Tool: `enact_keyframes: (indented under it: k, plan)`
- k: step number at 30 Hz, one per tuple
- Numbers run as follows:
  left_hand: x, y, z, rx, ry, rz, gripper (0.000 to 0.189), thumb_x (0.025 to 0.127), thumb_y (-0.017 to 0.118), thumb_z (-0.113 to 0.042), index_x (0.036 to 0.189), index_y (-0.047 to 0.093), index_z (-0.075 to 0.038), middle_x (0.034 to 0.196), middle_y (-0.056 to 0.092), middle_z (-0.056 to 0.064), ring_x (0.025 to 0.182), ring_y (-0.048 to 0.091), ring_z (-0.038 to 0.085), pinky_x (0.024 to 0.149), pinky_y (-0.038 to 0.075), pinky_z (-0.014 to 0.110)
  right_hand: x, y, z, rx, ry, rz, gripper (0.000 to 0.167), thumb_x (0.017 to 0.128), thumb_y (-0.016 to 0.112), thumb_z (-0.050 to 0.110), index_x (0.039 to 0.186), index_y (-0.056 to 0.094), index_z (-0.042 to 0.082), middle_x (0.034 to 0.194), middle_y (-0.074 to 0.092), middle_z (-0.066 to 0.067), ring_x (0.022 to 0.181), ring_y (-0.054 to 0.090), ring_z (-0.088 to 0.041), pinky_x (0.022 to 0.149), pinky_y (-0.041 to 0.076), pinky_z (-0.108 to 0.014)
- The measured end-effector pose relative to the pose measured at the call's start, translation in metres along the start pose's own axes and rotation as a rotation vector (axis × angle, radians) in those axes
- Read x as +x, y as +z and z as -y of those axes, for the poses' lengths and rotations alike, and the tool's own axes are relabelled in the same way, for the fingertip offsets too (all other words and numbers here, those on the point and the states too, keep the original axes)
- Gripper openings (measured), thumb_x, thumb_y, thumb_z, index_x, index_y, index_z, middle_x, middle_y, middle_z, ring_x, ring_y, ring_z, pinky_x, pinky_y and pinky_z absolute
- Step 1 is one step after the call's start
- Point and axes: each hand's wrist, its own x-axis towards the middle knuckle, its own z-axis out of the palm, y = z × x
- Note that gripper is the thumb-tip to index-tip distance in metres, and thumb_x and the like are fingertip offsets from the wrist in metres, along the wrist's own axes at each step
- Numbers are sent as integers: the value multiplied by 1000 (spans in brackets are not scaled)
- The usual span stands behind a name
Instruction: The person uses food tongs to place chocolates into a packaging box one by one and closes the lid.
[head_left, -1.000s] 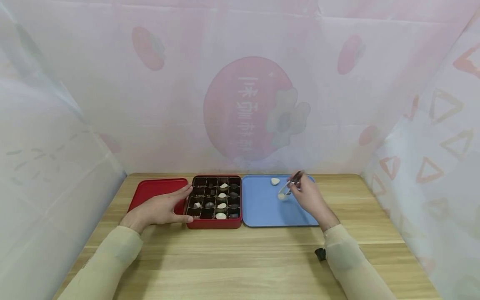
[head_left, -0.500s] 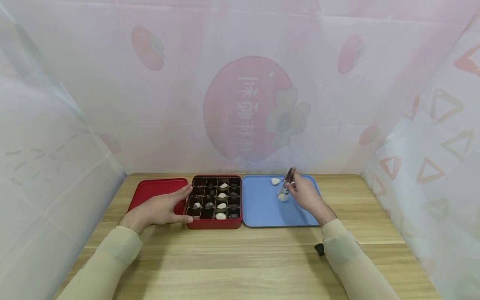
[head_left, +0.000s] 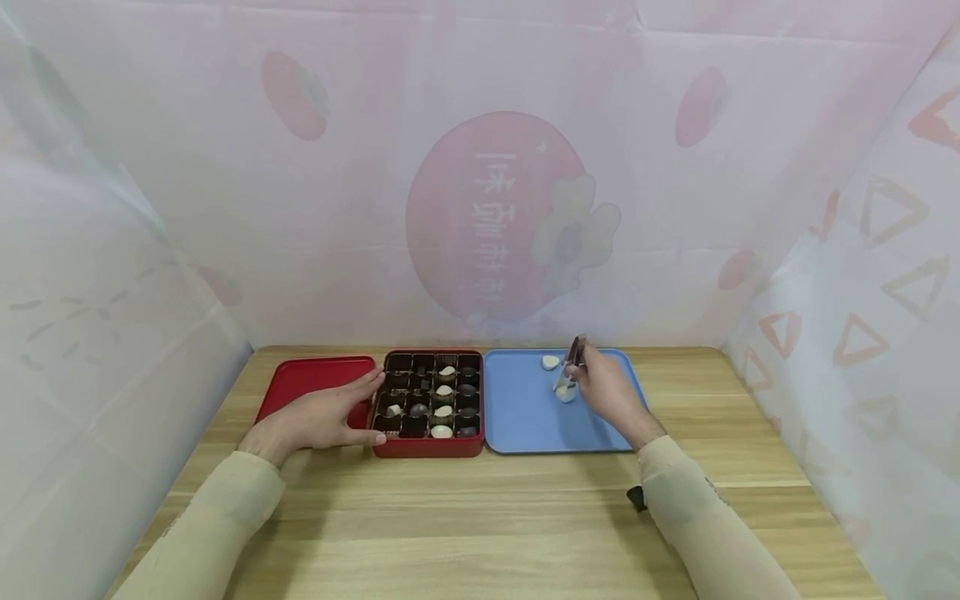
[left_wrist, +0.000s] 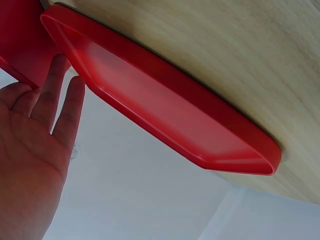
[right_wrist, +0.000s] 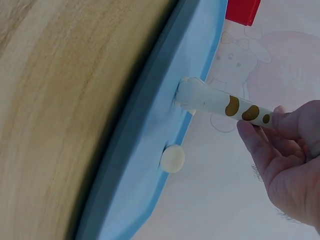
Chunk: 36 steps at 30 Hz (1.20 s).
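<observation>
My right hand (head_left: 611, 392) pinches a pair of tongs (right_wrist: 225, 102), white with brown spots and a paw-shaped end. Their tips are down at a white chocolate (head_left: 566, 394) on the blue tray (head_left: 517, 421); in the right wrist view the paw end largely hides that piece. A second white chocolate (head_left: 551, 362) lies near the tray's back edge. Left of the tray stands a red box (head_left: 429, 448), its dark compartments partly filled with white and dark chocolates. My left hand (head_left: 318, 415) rests along the box's left side, fingers extended, thumb at the front corner.
A red lid (head_left: 315, 375) lies to the left of the box, partly under my left hand. Next to my right sleeve sits a small black object (head_left: 637, 498) on the wooden table (head_left: 450, 525). Printed cloth walls (head_left: 337, 250) enclose the table's back and sides.
My right hand has shifted slightly left, and the tongs have turned more upright, their arms closer together at the chocolate. My left hand and the box have stayed put.
</observation>
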Motion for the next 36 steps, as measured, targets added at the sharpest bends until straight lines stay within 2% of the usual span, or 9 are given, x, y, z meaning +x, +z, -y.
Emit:
enact_keyframes:
  k: [4, 9, 14, 17, 21, 26, 36]
  plan:
    - [0, 0, 0, -1, 1, 0, 123, 99, 78, -82, 187, 31, -10, 197, 25, 18, 170, 51, 49, 128, 57, 67, 0, 1, 2, -4, 2, -10, 26, 120, 66, 15, 135, 68, -6, 127, 84, -29, 107, 85, -39, 83, 70, -48]
    - [1, 0, 1, 0, 8, 0, 122, 99, 78, -82, 187, 31, -10, 196, 26, 19, 170, 50, 50, 128, 56, 68, -1, -1, 13, 19, -27, -43, 24, 120, 67, 16, 134, 69, -3, 126, 84, -25, 109, 84, -39, 90, 71, -53]
    - [1, -1, 2, -5, 7, 1, 122, 99, 79, -81, 187, 31, -10, 196, 26, 20, 171, 50, 50, 129, 55, 68, -3, -3, 32, 72, -57, -59, 20, 120, 67, 16, 135, 70, 2, 130, 85, -22, 123, 84, -43, 101, 71, -58]
    - [0, -1, 1, -9, 0, 5, 123, 99, 79, -81, 187, 30, -11, 196, 26, 20, 169, 51, 51, 128, 55, 69, -5, -2, 45, 96, -78, -69, 19, 120, 67, 16, 136, 70, 6, 130, 85, -19, 128, 83, -43, 104, 71, -59]
    - [-1, -1, 0, -17, -9, 7, 123, 99, 80, -81, 187, 30, -11, 197, 25, 19, 169, 52, 51, 127, 56, 70, -7, 0, 62, 127, -109, -79, 17, 120, 68, 17, 135, 72, 9, 128, 86, -17, 123, 85, -40, 101, 72, -58]
    - [-1, -1, -1, -22, -14, 7, 123, 99, 80, -81, 187, 30, -11, 197, 25, 18, 170, 51, 50, 127, 57, 69, -8, 3, 83, 176, -152, -76, 18, 120, 67, 15, 136, 73, 8, 128, 85, -15, 121, 85, -35, 106, 72, -55]
    - [0, 1, 0, -22, -11, 6, 123, 99, 79, -81, 187, 30, -12, 197, 25, 18, 168, 53, 50, 126, 58, 69, -9, 16, 118, 240, -201, -75, 21, 119, 69, 15, 139, 73, 9, 128, 85, -12, 119, 85, -30, 106, 73, -48]
